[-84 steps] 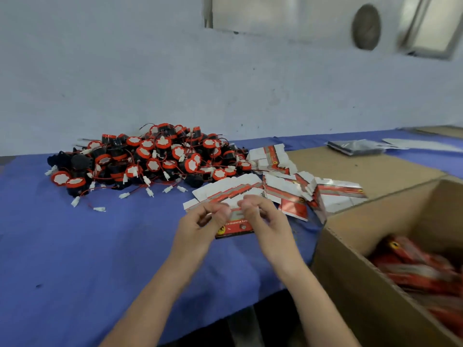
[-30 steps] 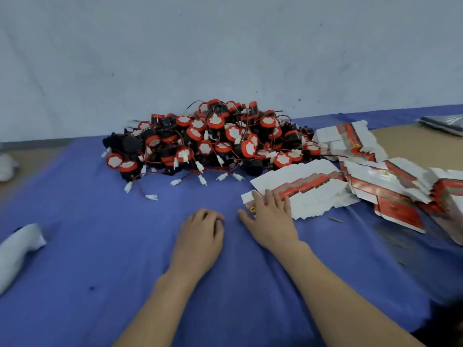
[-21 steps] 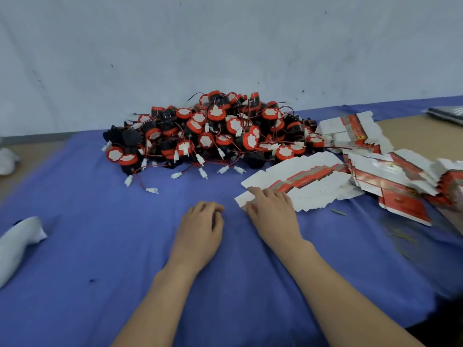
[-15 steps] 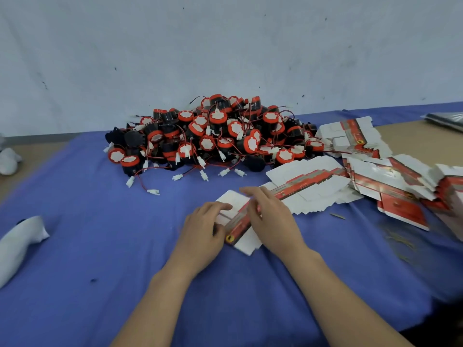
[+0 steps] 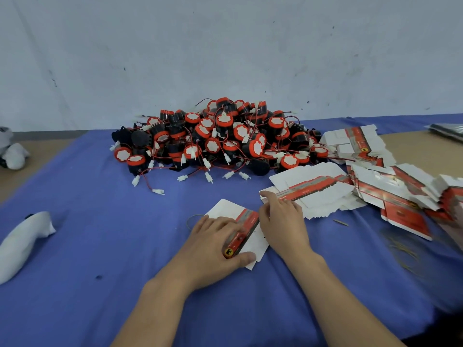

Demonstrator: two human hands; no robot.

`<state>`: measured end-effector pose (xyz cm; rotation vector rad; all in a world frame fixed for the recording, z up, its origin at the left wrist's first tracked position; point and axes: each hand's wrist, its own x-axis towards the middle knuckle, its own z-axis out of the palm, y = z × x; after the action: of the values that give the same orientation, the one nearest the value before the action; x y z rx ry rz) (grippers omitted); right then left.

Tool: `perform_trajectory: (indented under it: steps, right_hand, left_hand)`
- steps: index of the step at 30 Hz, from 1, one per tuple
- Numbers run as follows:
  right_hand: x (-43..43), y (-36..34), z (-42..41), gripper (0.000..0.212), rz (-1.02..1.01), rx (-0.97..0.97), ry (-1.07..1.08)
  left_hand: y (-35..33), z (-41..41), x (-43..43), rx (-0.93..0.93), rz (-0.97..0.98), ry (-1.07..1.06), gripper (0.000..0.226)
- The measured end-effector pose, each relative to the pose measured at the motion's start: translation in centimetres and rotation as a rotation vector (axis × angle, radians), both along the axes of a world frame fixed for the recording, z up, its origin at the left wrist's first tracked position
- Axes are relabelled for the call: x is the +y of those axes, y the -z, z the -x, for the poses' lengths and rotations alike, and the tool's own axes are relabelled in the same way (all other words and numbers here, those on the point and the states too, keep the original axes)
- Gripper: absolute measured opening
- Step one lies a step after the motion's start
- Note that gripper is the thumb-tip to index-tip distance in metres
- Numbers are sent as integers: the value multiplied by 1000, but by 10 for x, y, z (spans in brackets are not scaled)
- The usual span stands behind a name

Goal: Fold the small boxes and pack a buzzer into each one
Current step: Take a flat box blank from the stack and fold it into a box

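Left hand (image 5: pixel 213 246) is pressing down, fingers straight, on one unfolded box blank (image 5: pixel 225 210) lying on the blue worktop (image 5: pixel 100 246). Right hand (image 5: pixel 283 229), fingers extended and gripping nothing, is touching the fanned stack of blanks (image 5: pixel 315 191) just beside it. Buzzer pile (image 5: pixel 220 139) is sitting behind, against the wall.

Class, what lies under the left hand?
A flat box on the blue cloth; its far and right parts show past the left hand. The hand hides the rest.
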<state>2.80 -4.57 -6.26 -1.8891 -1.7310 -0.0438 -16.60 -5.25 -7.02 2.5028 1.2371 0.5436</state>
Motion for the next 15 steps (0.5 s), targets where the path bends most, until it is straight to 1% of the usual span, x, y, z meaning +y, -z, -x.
perform_trajectory:
  steps: [1,3,6,8,11,13,15]
  right_hand:
    - [0,1,0,40,3,44,-43]
    - [0,1,-2,39,-1,201,-107]
    - [-4,-1,-3,37,-50,549,-179]
    - [-8,-5,-2,41,-116,761,-257]
    - [-9,-8,0,47,-176,1026,-282]
    - [-9,-9,3,43,-156,1206,-275]
    - [-12,-9,9,31,-102,1331,-335]
  left_hand:
    - [1,0,1,27,18,-6,68]
    - [2,0,2,17,19,-26,73]
    - [1,1,2,-29,-3,-45,65]
    - [3,1,3,-59,-1,-43,63]
    - [1,1,3,-112,48,-29,81]
    - [0,-1,3,-167,45,-31,85]
    - [-1,-4,3,-250,42,-34,79]
